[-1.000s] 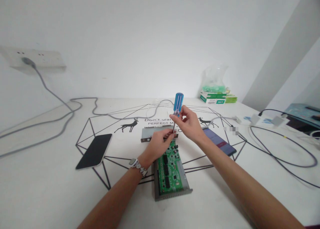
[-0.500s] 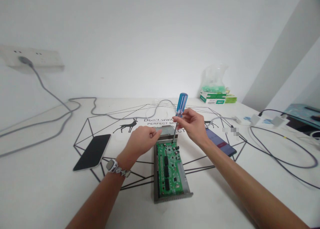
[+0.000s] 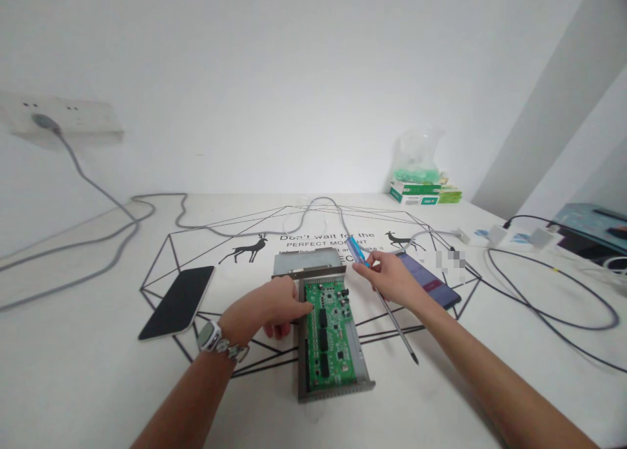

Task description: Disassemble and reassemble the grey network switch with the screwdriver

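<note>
A green circuit board (image 3: pixel 337 334) sits in an open grey metal case (image 3: pixel 337 393) on the white table. My left hand (image 3: pixel 272 305) is closed on the case's left edge, thumb on top of the board and fingers down the outer side. My right hand (image 3: pixel 392 278) grips a screwdriver (image 3: pixel 357 249) with a blue handle. The screwdriver slants, its tip pointing down and toward me, to the right of the case and off the board. Beyond the far end of the board, a flat grey metal plate (image 3: pixel 304 261) adjoins the case.
A dark phone (image 3: pixel 179 303) lies at left, another phone (image 3: pixel 431 279) lies beyond my right wrist. A grey cable (image 3: pixel 223 231) runs across the back. At right is a power strip (image 3: pixel 477 238) with black cables; green-and-white boxes (image 3: pixel 416 191) stand against the wall.
The screwdriver has come away from the board's far end, tipping from upright to slanted on the right. My left hand has moved nearer to me, from the far end to the case's left edge.
</note>
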`<state>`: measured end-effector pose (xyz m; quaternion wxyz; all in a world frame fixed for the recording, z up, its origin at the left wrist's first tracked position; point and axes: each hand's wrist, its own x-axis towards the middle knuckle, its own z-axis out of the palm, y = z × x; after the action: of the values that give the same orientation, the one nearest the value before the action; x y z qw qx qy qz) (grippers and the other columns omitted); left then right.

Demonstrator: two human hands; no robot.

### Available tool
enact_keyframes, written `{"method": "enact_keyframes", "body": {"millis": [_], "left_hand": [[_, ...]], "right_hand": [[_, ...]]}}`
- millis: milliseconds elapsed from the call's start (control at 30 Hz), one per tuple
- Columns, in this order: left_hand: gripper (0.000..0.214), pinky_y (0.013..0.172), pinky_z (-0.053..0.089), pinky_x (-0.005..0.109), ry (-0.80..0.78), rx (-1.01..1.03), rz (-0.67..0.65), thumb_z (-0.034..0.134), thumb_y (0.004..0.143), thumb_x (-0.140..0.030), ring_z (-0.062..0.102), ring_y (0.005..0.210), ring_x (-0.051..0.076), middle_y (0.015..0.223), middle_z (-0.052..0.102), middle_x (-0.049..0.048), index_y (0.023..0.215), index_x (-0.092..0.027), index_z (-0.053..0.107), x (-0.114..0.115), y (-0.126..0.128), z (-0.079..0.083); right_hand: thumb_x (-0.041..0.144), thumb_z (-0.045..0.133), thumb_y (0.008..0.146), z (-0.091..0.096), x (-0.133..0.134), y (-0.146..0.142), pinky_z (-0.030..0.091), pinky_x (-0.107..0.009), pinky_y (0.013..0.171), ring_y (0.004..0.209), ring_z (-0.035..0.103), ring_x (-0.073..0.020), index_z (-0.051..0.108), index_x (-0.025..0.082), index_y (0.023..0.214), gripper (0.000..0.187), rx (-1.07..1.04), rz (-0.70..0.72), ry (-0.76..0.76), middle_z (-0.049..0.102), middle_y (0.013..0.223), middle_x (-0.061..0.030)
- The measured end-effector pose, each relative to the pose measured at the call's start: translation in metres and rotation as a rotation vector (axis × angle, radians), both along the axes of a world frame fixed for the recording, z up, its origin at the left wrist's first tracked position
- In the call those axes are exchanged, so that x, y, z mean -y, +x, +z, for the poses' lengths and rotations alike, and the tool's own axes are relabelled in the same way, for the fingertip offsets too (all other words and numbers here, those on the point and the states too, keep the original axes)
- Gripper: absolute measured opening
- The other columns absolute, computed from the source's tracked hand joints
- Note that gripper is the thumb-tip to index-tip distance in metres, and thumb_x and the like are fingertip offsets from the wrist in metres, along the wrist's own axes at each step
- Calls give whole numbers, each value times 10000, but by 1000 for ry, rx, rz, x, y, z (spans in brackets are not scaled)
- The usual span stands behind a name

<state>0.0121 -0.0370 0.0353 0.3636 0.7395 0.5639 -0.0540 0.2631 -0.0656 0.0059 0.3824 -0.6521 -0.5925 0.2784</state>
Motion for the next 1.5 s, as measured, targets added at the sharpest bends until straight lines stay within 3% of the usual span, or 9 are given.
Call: {"method": "enact_keyframes", "body": {"millis": [167, 633, 767, 900, 1000, 1100, 1233, 1400, 1500], "left_hand": [[276, 404, 517, 299, -2, -4, 16, 567, 730, -373, 615, 423, 204, 530, 662, 102, 551, -162, 550, 6, 3, -2], [264, 389, 474, 352, 160, 110, 149, 538, 701, -380, 588, 404, 251, 483, 619, 112, 526, -183, 549, 19, -1, -5], [244, 392, 472, 332, 170, 68, 147, 548, 702, -370, 580, 397, 231, 487, 620, 98, 544, -184, 553, 22, -1, -5], [224, 379, 445, 321, 196, 44, 135, 528, 717, -350, 559, 373, 223, 484, 611, 85, 567, -186, 556, 23, 1, -6], [193, 418, 438, 301, 266, 59, 111, 528, 731, -315, 560, 393, 209, 491, 610, 73, 594, -188, 580, 23, 2, -7], [191, 524, 461, 290, 430, 82, 57, 540, 754, -284, 619, 523, 219, 533, 623, 80, 600, -195, 609, 21, 4, -10], [203, 586, 449, 294, 580, 59, 41, 554, 770, -288, 645, 642, 241, 611, 658, 107, 600, -192, 612, 19, 7, -16], [261, 566, 391, 300, 646, -37, 74, 508, 837, -364, 633, 643, 242, 709, 681, 135, 703, -167, 614, 15, 11, -16], [253, 555, 351, 300, 678, 0, 123, 495, 856, -379, 609, 631, 235, 711, 660, 115, 745, -169, 584, 7, 9, -16]], "right_hand": [[500, 634, 837, -17, 11, -6, 312, -263, 496, 500, 542, -160, 558, 202, 718, 330, 286, 6, -95, 599, 552, -23], [552, 634, 812, -8, 27, -16, 316, -296, 530, 609, 572, -202, 585, 210, 761, 349, 504, 136, -147, 659, 714, -73], [606, 602, 823, -2, 24, -11, 341, -306, 569, 663, 601, -225, 607, 205, 806, 401, 545, 64, -82, 658, 740, -80], [413, 587, 877, 6, 2, -20, 415, -342, 799, 975, 607, -260, 625, 202, 976, 236, 574, 127, 280, 659, 1005, -108], [319, 601, 859, 6, -27, -35, 387, -421, 926, 1107, 562, -296, 653, 200, 1079, 256, 550, 259, 316, 651, 1117, -120], [235, 639, 810, -1, -58, -44, 445, -358, 811, 854, 627, -225, 703, 173, 960, 175, 385, 422, 146, 696, 881, -71], [224, 610, 836, -11, -81, -42, 441, -243, 633, 637, 586, -136, 698, 158, 808, 113, 287, 519, 118, 665, 698, -3], [293, 658, 809, -7, -75, -26, 421, -258, 655, 694, 558, -147, 654, 172, 1029, 252, 239, 403, 229, 642, 781, 6], [346, 697, 785, 7, -63, -9, 421, -276, 662, 689, 551, -158, 610, 193, 1106, 366, 133, 147, 418, 606, 766, 24]]}}
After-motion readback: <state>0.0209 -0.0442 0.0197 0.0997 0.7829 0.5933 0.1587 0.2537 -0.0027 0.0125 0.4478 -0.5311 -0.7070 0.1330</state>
